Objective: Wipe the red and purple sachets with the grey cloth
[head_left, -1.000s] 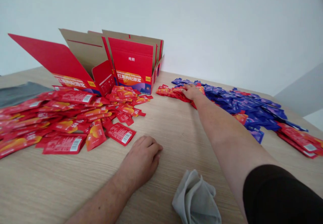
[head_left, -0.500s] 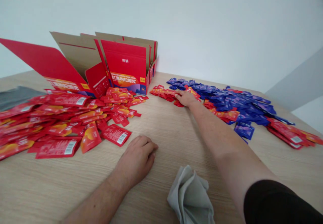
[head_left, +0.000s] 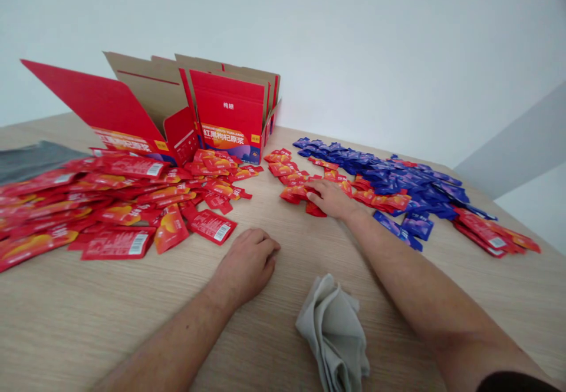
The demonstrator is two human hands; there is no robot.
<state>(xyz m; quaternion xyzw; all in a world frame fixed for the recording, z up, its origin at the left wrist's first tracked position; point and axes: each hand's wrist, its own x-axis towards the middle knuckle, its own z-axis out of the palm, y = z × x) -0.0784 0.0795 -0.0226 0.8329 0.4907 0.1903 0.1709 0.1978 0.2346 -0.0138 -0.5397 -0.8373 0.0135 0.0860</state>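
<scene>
My right hand (head_left: 331,199) reaches forward onto a loose cluster of red sachets (head_left: 289,175) with orange print. Its fingers are stretched over them and touch the nearest ones; the undersides of the fingertips are hidden. Just behind lies a heap of blue-purple sachets (head_left: 375,171). My left hand (head_left: 250,265) rests on the tabletop with its fingers curled in, and nothing shows in it. Close to its fingers on the left is a red sachet (head_left: 211,226) with a white barcode, at the edge of a large pile of red sachets (head_left: 124,206).
Open red cartons (head_left: 227,109) with brown insides stand at the back left by the wall. A crumpled light grey cloth (head_left: 333,333) lies between my forearms. Dark grey cloth (head_left: 39,161) is at far left. More red sachets (head_left: 486,233) lie at right.
My right hand has drawn back toward me, and red sachets have slid with it, spreading away from the blue heap. My left hand stays on the table. The view has shifted slightly.
</scene>
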